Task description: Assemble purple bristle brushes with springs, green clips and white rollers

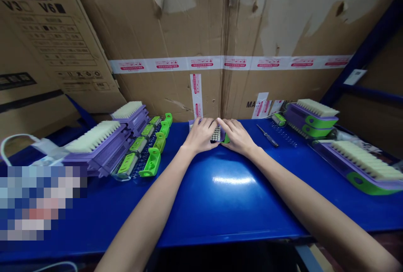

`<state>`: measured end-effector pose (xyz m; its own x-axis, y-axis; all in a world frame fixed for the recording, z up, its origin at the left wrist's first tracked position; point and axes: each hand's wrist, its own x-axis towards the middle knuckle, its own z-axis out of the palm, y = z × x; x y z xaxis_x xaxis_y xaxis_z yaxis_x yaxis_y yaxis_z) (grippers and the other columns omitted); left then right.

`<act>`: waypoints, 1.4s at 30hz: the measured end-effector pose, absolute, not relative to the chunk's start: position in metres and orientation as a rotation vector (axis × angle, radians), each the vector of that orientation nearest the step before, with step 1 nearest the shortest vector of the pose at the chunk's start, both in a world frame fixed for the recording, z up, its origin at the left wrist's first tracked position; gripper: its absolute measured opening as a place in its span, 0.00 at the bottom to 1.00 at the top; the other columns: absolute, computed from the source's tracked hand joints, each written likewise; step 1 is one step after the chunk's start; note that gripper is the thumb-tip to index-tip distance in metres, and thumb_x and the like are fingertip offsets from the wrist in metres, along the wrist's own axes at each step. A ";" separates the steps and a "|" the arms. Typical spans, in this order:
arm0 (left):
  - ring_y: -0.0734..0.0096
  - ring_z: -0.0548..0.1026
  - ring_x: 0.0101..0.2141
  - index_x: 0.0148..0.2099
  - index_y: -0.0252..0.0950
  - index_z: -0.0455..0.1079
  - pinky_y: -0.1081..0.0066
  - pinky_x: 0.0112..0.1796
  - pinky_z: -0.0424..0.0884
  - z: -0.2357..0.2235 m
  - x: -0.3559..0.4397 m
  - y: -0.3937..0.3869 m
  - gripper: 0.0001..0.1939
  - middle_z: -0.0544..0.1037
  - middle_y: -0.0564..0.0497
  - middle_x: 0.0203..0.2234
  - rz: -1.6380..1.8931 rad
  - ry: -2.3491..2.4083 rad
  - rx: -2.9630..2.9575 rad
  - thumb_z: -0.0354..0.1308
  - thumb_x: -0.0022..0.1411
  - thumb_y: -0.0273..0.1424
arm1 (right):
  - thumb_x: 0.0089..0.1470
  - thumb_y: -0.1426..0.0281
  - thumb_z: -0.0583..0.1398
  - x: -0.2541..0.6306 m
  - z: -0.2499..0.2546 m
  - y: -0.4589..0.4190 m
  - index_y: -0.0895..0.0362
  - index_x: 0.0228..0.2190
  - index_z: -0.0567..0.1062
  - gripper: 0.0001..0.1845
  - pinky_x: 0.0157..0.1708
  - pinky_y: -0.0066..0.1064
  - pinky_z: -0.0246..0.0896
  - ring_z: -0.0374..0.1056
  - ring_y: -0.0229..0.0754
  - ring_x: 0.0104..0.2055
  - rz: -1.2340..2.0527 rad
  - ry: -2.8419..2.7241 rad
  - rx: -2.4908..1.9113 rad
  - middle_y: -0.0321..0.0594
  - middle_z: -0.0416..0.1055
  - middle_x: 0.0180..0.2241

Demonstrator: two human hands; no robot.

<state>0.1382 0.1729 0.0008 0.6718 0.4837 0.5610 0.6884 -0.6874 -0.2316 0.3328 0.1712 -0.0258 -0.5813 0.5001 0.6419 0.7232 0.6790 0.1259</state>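
My left hand (200, 134) and my right hand (237, 135) meet at the far middle of the blue table (220, 196). Both curl round one purple and green brush (218, 134) with pale bristles, which shows only in the gap between them. The brush lies on the table right in front of the cardboard wall. Most of its body is hidden under my fingers.
On the left stand purple brushes (100, 142) beside a row of green handle parts (151, 146). On the right lie finished brushes (311, 116), a long one (362, 163), a screwdriver (267, 135) and a row of springs (285, 133). Cardboard boxes (220, 32) close off the back.
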 end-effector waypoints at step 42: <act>0.49 0.68 0.50 0.61 0.28 0.55 0.53 0.49 0.66 -0.017 0.132 0.186 0.36 0.69 0.35 0.50 -0.864 -0.887 -2.475 0.61 0.51 0.28 | 0.46 0.54 0.66 0.333 -0.026 0.175 0.58 0.53 0.68 0.36 0.44 0.41 0.71 0.74 0.45 0.41 1.306 -1.262 -0.882 0.48 0.75 0.45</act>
